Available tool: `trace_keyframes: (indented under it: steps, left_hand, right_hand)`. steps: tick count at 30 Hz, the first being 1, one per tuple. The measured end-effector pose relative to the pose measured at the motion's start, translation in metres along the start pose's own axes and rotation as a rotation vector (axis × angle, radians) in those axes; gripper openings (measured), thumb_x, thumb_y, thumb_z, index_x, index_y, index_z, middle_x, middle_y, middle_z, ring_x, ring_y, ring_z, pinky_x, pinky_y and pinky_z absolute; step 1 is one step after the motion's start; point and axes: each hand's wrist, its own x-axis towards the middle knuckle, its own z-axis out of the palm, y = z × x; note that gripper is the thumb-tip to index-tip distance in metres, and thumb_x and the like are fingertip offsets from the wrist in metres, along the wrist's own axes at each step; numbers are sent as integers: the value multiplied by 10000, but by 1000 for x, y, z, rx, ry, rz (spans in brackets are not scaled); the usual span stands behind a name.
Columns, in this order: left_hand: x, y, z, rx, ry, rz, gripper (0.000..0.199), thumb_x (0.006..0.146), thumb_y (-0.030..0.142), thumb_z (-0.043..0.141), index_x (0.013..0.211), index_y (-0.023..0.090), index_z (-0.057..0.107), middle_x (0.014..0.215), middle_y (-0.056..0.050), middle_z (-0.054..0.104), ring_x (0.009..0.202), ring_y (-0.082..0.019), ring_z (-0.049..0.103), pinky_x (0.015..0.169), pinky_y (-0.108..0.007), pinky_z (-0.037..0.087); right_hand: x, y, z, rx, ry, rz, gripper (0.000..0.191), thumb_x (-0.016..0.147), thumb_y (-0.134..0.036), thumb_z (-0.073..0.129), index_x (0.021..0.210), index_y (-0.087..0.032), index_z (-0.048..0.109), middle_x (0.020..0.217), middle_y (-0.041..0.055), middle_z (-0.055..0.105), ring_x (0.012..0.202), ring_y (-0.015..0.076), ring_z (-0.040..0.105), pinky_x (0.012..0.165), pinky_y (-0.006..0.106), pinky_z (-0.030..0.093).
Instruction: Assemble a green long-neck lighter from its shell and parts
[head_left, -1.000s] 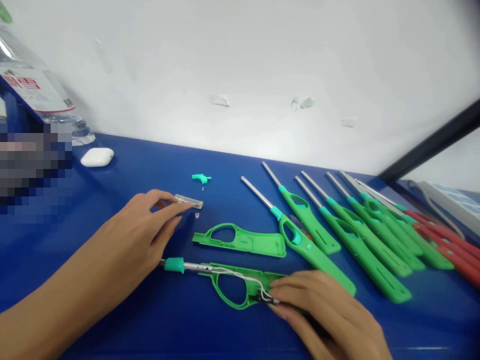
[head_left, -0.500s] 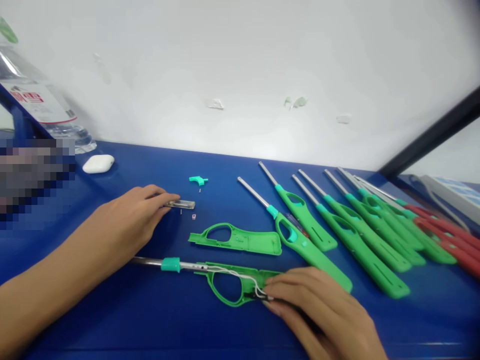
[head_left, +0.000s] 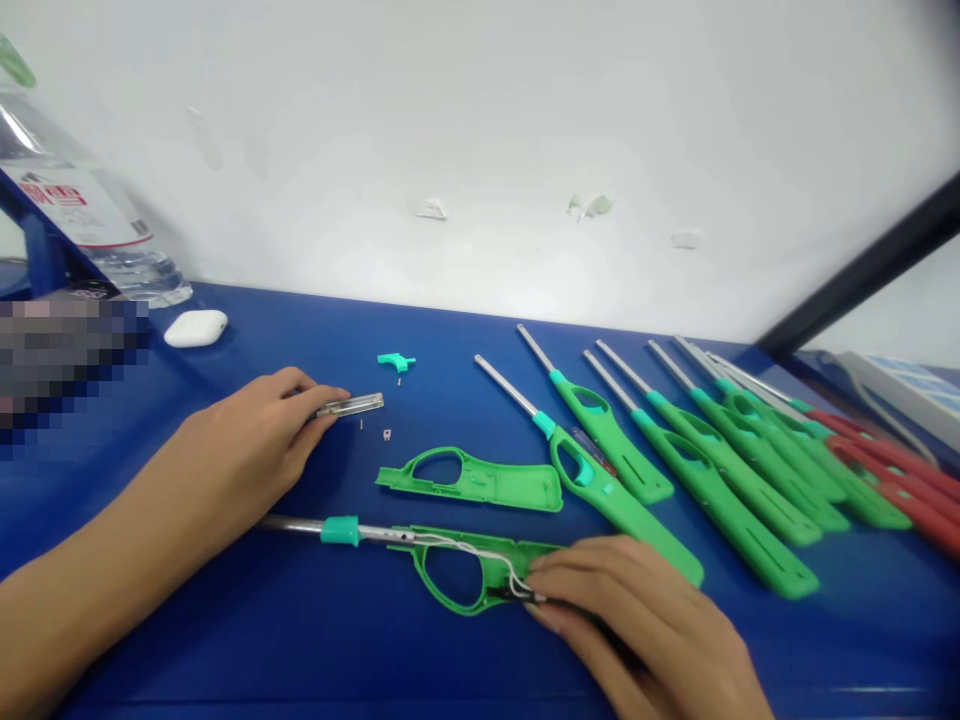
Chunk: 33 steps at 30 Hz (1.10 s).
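Observation:
Between its fingertips my left hand (head_left: 266,430) grips a small clear tank (head_left: 360,404), lifted over the blue table. My right hand (head_left: 637,610) is closed around the handle end of an opened green lighter half (head_left: 450,598), with its fingertips at a small black part. White wires (head_left: 480,550) run from there to the metal tube (head_left: 382,532), which has a teal collar (head_left: 340,530). Behind it lies the other green half shell (head_left: 480,482), inner side up. Farther back are a teal trigger (head_left: 396,362) and a tiny pinkish piece (head_left: 387,435).
Several green lighters (head_left: 720,500) lie in a slanted row at the right, with red ones (head_left: 900,470) beyond. A white case (head_left: 196,328) and a plastic bottle (head_left: 82,210) are at the back left. A white wall (head_left: 495,120) rises behind.
My left hand has shifted slightly left, and the clear tank in it has tilted, its far end now higher. My right hand has hardly moved.

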Motion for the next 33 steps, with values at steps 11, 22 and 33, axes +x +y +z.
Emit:
trace_keyframes:
  steps: [11, 22, 33]
  left_hand:
    - [33, 37, -31, 148, -93, 8, 392, 1149, 227, 462, 1430, 217, 736, 1334, -144, 764, 1197, -360, 730, 956, -503, 612]
    - [112, 26, -3, 83, -195, 161, 319, 1099, 413, 769, 1319, 184, 734, 1315, -92, 768, 1114, -251, 777, 964, -470, 684]
    - [12, 73, -28, -169, 313, 685, 433, 1106, -3, 460, 1381, 231, 699, 1115, -37, 782, 963, -188, 724, 988, -370, 609]
  right_hand:
    - [4, -7, 2, -7, 58, 15, 98, 1184, -305, 642, 1183, -311, 739, 1068, -75, 869, 964, 121, 841, 915, 223, 638]
    - [7, -10, 3, 14, 72, 5, 121, 1180, -316, 649, 1140, -301, 762, 1042, -60, 870, 942, 140, 843, 903, 248, 643]
    - [1, 1, 4, 14, 3, 25, 183, 1080, -204, 783, 1209, -324, 734, 1082, -69, 870, 922, 148, 842, 847, 239, 664]
